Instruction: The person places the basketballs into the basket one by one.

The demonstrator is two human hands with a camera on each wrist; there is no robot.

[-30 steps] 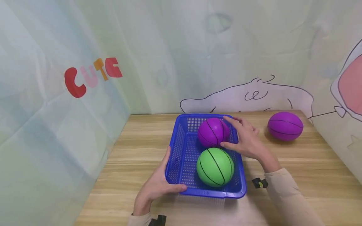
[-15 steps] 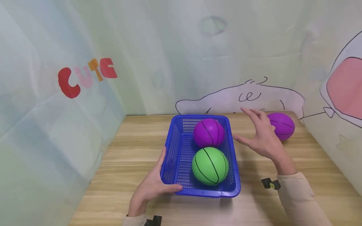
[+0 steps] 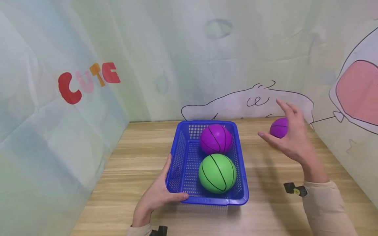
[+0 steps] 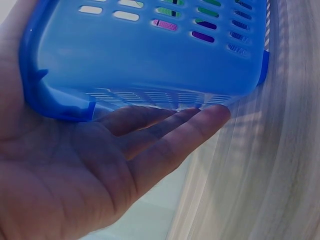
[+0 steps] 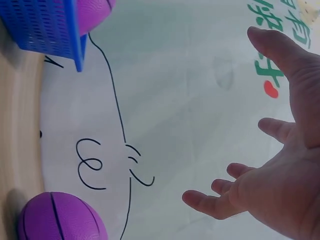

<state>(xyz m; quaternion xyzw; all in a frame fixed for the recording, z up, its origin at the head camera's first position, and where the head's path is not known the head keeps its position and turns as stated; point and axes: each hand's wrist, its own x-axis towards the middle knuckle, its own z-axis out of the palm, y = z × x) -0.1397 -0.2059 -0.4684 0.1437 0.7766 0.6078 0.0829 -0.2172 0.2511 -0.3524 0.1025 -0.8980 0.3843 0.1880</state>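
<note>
A blue plastic basket [image 3: 189, 141] with slotted walls stands on the wooden table, holding a purple ball [image 3: 216, 139] at its far right and a green ball [image 3: 217, 173] nearer the front. Both balls carry black basketball lines. My left hand [image 3: 157, 190] rests against the basket's near left corner, thumb on the front rim; the left wrist view shows its fingers straight along the outer wall. My right hand [image 3: 295, 141] is raised right of the basket, fingers spread and holding nothing. It partly covers another purple ball [image 3: 278, 127] in the head view; the right wrist view shows this ball [image 5: 61, 217] below the hand.
A printed cloth backdrop [image 3: 165, 65] borders the table [image 3: 138, 144] at the back and both sides. Colored letters mark its left side, and a pink balloon drawing [image 3: 358, 90] its right. A small black device [image 3: 295, 189] is strapped at my right wrist.
My right hand has moved from the purple ball in the basket out to the right, over the table. My left hand has stayed at the basket corner. The head view has shifted slightly.
</note>
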